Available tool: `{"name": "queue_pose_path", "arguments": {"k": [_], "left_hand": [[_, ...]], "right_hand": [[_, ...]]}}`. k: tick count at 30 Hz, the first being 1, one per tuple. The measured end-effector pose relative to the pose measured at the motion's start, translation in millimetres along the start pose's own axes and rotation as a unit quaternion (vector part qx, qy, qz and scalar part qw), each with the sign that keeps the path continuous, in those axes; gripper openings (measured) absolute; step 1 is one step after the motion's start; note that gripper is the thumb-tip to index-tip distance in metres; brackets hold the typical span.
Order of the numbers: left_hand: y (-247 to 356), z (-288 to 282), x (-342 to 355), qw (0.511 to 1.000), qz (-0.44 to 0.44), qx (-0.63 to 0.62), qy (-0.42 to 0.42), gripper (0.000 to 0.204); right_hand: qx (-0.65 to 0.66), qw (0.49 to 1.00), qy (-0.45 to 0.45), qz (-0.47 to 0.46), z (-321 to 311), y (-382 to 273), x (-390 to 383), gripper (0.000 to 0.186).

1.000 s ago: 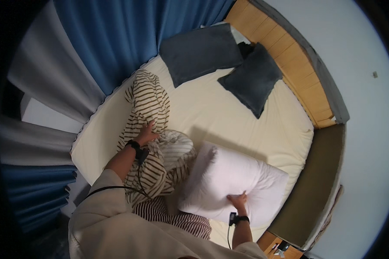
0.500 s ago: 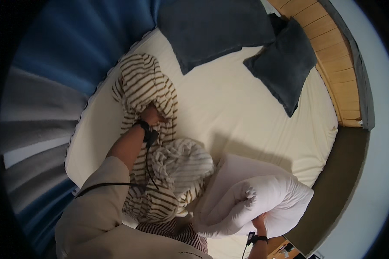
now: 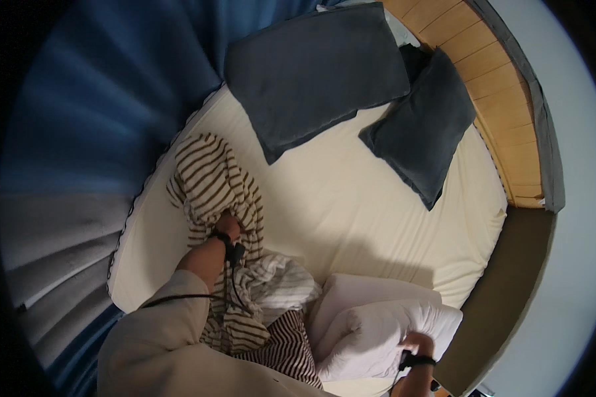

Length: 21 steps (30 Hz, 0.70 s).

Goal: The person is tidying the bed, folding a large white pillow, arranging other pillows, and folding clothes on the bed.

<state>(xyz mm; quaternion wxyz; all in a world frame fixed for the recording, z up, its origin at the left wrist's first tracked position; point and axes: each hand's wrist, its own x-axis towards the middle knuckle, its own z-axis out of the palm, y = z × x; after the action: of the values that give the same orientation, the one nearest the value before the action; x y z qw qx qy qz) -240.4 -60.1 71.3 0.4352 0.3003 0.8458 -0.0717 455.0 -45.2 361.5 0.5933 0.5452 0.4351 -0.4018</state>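
A bunched white cloth with brown stripes [image 3: 208, 175] lies along the left side of the bed. My left hand [image 3: 229, 225] is closed on it, its fingertips sunk in the folds. Close by, under that forearm, are a crumpled grey-and-white striped cloth [image 3: 278, 281] and a dark-and-white striped piece [image 3: 291, 344]. At the near right lies a thick folded pale pink-white duvet [image 3: 371, 324]. My right hand [image 3: 418, 343] touches its right part; the fingers are smeared and partly hidden, so their grip is unclear.
The mattress wears a cream fitted sheet [image 3: 338, 205]. Two dark grey pillows [image 3: 318, 73] [image 3: 427, 126] lie at the far end by a wooden headboard [image 3: 503, 99]. Blue and grey curtains [image 3: 99, 119] hang along the left. A thin cable [image 3: 179, 299] runs over my left sleeve.
The whole view has shifted, so the bed sits lower in the picture. The folded duvet looks flatter, and more of the dark-striped cloth shows. My left hand stays on the brown-striped cloth.
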Motion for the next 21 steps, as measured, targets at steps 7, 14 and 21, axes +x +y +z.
{"name": "queue_pose_path", "arguments": {"k": [7,14,21], "left_hand": [[11,-5,-16,0.999,0.027,-0.027,0.002,0.059],[-106,93,25,0.999,0.001,0.024,-0.042,0.059],[-54,74,26,0.968,-0.197,-0.154,-0.022,0.055]], "right_hand": [[0.169,0.823,0.461,-0.286,-313,-174,66,0.120],[0.145,0.862,0.445,-0.196,-427,-385,126,0.120],[0.096,0.773,0.617,-0.110,-399,-375,165,0.086]]}}
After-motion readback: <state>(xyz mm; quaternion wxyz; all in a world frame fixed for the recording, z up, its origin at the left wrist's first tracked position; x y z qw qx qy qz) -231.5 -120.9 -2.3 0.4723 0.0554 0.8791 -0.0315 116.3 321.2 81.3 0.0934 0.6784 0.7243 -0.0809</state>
